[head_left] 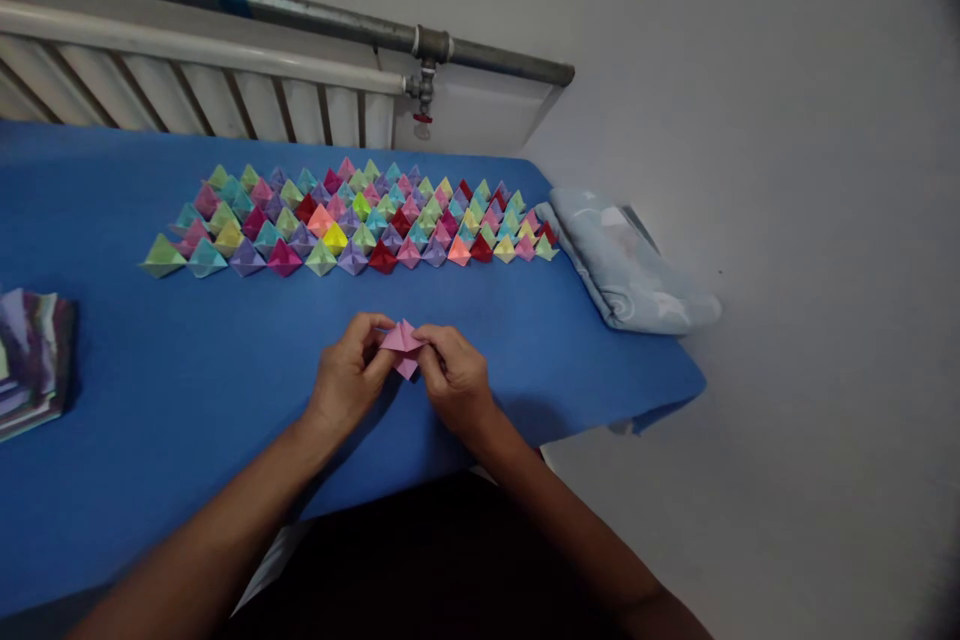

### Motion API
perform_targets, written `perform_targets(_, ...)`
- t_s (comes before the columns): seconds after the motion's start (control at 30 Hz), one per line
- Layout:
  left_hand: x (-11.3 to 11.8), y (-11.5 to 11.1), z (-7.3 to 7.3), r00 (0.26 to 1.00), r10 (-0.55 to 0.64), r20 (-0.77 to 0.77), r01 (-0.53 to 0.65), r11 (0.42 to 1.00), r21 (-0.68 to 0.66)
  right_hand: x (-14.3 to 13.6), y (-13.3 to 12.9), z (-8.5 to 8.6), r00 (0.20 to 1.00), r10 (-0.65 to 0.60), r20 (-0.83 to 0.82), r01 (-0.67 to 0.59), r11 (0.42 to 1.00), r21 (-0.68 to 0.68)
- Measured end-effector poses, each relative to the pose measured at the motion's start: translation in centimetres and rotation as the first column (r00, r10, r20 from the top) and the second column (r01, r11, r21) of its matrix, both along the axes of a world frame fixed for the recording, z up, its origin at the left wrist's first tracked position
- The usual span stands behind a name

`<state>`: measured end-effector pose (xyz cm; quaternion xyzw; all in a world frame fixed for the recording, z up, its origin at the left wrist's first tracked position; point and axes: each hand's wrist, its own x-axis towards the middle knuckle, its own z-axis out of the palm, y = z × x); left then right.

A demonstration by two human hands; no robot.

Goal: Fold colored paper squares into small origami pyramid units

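Observation:
A small pink folded paper (404, 344) is held between both hands over the blue-covered table (247, 360). My left hand (352, 370) pinches its left side between thumb and fingers. On the right side, my right hand (454, 375) grips it in the same way. The paper has a pointed top and a pointed lower flap. Beyond the hands, several rows of folded paper boats (321, 258) in many colours stand close together on the table.
At the left edge lies a stack of coloured paper (34, 360). A folded light-blue cloth (626, 265) rests at the table's right end. Behind the table are a white radiator (217, 100), a metal pipe (322, 13) and a valve with a red handle (423, 118).

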<state>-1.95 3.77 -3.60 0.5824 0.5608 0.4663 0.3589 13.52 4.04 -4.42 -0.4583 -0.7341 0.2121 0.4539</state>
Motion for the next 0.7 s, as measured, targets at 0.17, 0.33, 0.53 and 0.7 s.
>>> perform_targets(0.17,-0.1,-0.5,0.9,0.971,-0.055,0.231,0.054,0.998,0.013,0.0,-0.3,0.1,0.979,0.015,-0.204,-0.037,0.994,-0.104)
perform_targets(0.33,-1.1,-0.7,1.2,0.920,-0.150,0.361,0.185,0.981,-0.062,0.0,-0.5,0.1,0.947,-0.026,-0.320,-0.019,0.990,-0.138)
perform_targets(0.53,-0.8,-0.2,1.1,0.882,-0.033,0.470,0.120,0.980,-0.157,0.1,-0.7,0.7,0.923,0.016,-0.384,-0.113,0.967,-0.230)
perform_targets(0.7,-0.3,-0.3,1.7,0.885,0.001,0.466,0.091,0.980,-0.175,0.0,-0.4,1.4,0.847,-0.014,-0.532,-0.228,0.893,-0.387)
